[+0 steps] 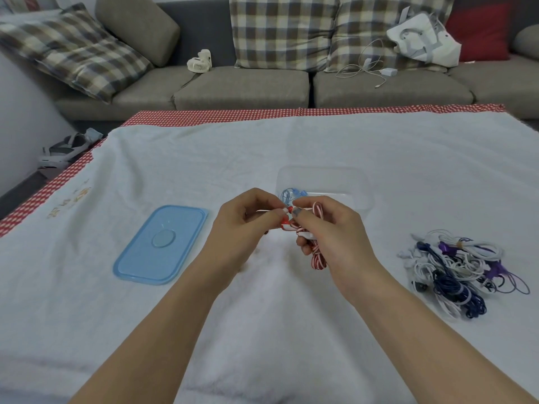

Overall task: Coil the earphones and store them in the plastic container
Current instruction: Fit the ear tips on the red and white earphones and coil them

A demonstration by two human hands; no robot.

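The red-and-white striped earphones [316,228] are held above the white towel [262,330], just in front of the clear plastic container [361,185], in which a light blue pair [291,194] is already seen. The cord is judged to be largely coiled, with the last end being secured. For the step to be done well, the loops should be kept pinned in the right hand [329,231] while the free end is wrapped snugly round them by the left, so that the bundle is not sprung open when released. The left hand [242,225] is raised with the wrist bent inward, its thumb and fingertips pinched on the red earbud end. The right hand is curled round the striped loops, which hang below the palm. Both forearms are angled inward from the near edge. A blue lid [162,246] lies to the left, and a tangled pile of earphones [458,269] waits at the right.
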